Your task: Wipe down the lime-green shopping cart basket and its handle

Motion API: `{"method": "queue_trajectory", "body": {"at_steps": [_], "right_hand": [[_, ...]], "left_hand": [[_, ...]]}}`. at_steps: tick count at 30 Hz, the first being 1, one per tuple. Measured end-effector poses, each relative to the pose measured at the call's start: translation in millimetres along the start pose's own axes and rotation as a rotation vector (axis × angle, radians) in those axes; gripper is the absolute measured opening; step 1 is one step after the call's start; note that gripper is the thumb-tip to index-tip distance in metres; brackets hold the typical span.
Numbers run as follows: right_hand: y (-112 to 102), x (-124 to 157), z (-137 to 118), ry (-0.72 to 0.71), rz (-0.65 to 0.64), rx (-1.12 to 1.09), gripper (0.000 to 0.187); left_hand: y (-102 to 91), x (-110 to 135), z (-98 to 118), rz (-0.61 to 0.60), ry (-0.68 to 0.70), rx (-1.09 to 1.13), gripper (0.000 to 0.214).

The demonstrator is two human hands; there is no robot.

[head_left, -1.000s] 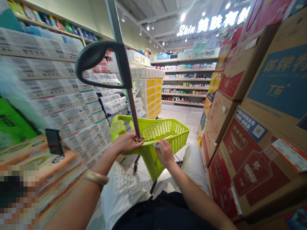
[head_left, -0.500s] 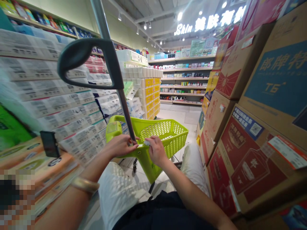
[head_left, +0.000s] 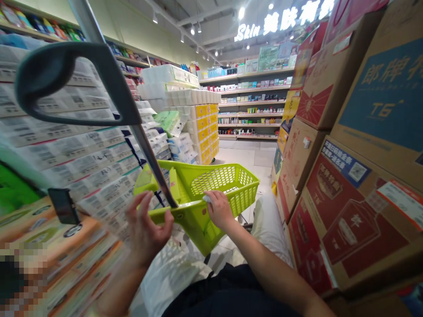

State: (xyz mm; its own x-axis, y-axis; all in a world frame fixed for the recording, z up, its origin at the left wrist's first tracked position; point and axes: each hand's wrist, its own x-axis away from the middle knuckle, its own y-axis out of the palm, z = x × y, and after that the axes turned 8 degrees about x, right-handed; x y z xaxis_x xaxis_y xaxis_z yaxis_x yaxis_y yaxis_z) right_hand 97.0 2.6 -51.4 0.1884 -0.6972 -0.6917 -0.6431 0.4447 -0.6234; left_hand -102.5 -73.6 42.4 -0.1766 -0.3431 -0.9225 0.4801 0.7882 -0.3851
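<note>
A lime-green basket cart (head_left: 185, 176) stands in front of my knees, its metal pole (head_left: 150, 160) slanting up to the left into a dark grey loop handle (head_left: 114, 83). My right hand (head_left: 218, 209) is at the basket's near rim, its fingers closed on a small white wad like tissue or cloth (head_left: 206, 198). To the left of the pole's foot is my left hand (head_left: 148, 226), fingers apart and bent, with nothing visible in it. The left hand is slightly blurred, and whether it touches the green rim behind it I cannot tell.
Stacked cardboard cartons (head_left: 350, 220) rise close on the right. On the left are piled white tissue packs (head_left: 76, 149) and orange-topped packages with a black phone-like device (head_left: 64, 206) on them. Shelves of small goods (head_left: 251, 110) stand at the back, beyond a tiled floor (head_left: 238, 152).
My left hand has come off the pole's foot, moving left and toward me while its fingers spread. The pole and handle lean further left. My right hand stays at the rim with the white wad.
</note>
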Motion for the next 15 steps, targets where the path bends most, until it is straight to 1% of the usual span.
{"method": "queue_trajectory", "body": {"at_steps": [1,3,5,7,10,12,15], "right_hand": [[1.2,-2.5,-10.0,-0.046,-0.010,-0.011,0.043],[3.5,-6.9,-27.0,-0.127,-0.026,-0.023,0.040],[5.4,-8.4,-35.6,-0.164,-0.037,-0.023,0.037],[7.3,-6.3,-34.4,-0.182,-0.062,-0.024,0.042],[10.9,-0.4,-21.6,-0.200,-0.099,-0.025,0.056],[14.1,1.3,-13.3,-0.202,-0.102,-0.014,0.058],[18.8,-2.6,-8.2,-0.214,-0.112,0.003,0.055]], "left_hand": [[1.1,6.8,9.7,-0.015,0.052,0.026,0.079],[6.3,13.9,24.7,-0.167,0.140,0.093,0.071],[14.6,12.1,31.4,-0.297,0.166,0.137,0.067],[24.0,4.2,30.7,-0.383,0.148,0.161,0.064],[38.1,-10.5,22.8,-0.476,0.118,0.130,0.060],[47.0,-18.7,18.1,-0.559,0.101,0.061,0.060],[58.5,-28.1,15.3,-0.740,0.032,-0.079,0.060]]}}
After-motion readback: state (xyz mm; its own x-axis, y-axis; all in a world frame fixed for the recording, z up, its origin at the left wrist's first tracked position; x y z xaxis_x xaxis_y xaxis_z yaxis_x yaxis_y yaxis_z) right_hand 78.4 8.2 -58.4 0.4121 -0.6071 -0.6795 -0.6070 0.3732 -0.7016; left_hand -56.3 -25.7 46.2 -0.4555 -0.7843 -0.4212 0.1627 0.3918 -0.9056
